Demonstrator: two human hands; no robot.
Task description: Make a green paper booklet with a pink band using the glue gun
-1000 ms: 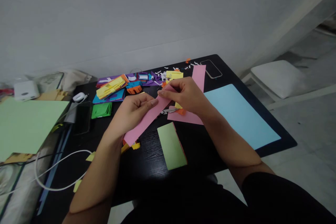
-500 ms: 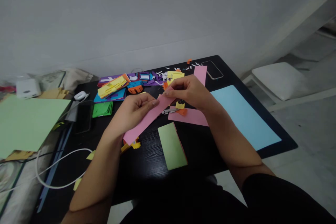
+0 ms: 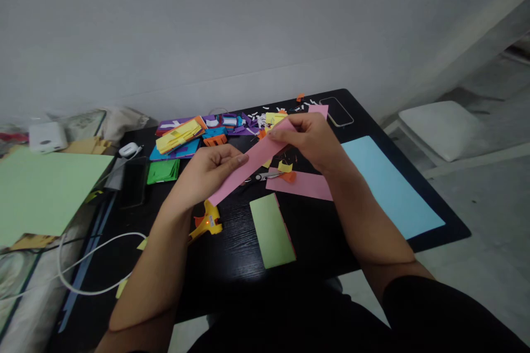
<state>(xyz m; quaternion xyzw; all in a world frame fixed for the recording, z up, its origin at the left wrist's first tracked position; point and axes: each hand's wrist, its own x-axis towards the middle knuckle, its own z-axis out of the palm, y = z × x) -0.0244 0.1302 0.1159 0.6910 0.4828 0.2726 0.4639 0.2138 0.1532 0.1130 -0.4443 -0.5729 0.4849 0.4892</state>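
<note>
A pink paper strip [image 3: 253, 162] is held aslant above the dark table, its lower end toward the left. My left hand [image 3: 213, 171] pinches it near the middle, thumb on top. At the upper right end, my right hand [image 3: 304, 135] grips it between thumb and fingers. Below the strip lie scissors [image 3: 265, 176], partly covered by yellow and orange scraps, and another pink strip [image 3: 304, 185]. Nearer to me is a green paper rectangle [image 3: 272, 231] with a reddish edge beneath it. Beside my left wrist rests a yellow glue gun [image 3: 210, 220] with a small lit light.
A light blue sheet [image 3: 385, 187] lies on the right, a clear phone case [image 3: 337, 112] behind it. Coloured paper stacks [image 3: 182, 135] and cut scraps line the back. At left are a phone [image 3: 133, 181], a white cable [image 3: 62, 270] and a large green sheet [image 3: 49, 187].
Both hands still hold the pink strip, which has shifted up and to the right. Its lower end has moved off the glue gun, so more of the gun shows.
</note>
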